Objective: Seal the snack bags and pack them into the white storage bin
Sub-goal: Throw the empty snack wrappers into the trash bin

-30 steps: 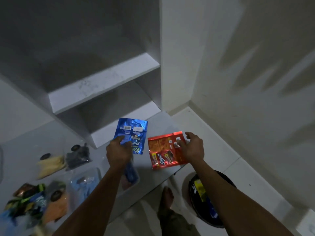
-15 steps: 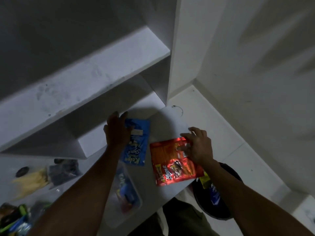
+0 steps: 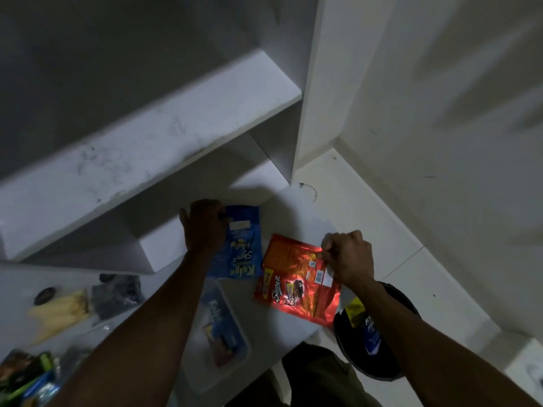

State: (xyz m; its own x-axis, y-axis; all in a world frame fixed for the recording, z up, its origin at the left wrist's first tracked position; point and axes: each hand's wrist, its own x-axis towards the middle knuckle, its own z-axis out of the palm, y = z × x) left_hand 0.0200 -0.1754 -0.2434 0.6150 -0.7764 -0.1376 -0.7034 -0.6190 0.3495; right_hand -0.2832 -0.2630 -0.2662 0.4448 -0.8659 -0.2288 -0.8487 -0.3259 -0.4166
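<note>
A blue snack bag [image 3: 244, 245] lies flat on the grey counter [image 3: 293, 212], its top end under my left hand [image 3: 204, 227], whose fingers pinch its far left corner. To its right lies a red foil snack bag [image 3: 293, 283]. My right hand [image 3: 348, 257] pinches that bag's upper right edge between thumb and fingers. A white storage bin [image 3: 232, 365] sits near the counter's front edge, partly under my left forearm, with blue and red packets inside.
White shelves [image 3: 152, 142] overhang the back of the counter. Bagged snacks [image 3: 61, 306] and a dark bag [image 3: 117, 295] lie at the left, with more packets [image 3: 26, 374] at the bottom left. A black waste bin [image 3: 379, 333] stands on the tiled floor at the right.
My head has moved closer to the counter. My left hand slid up to the blue bag's top end. My right hand closed from a flat press to a pinch on the red bag's edge.
</note>
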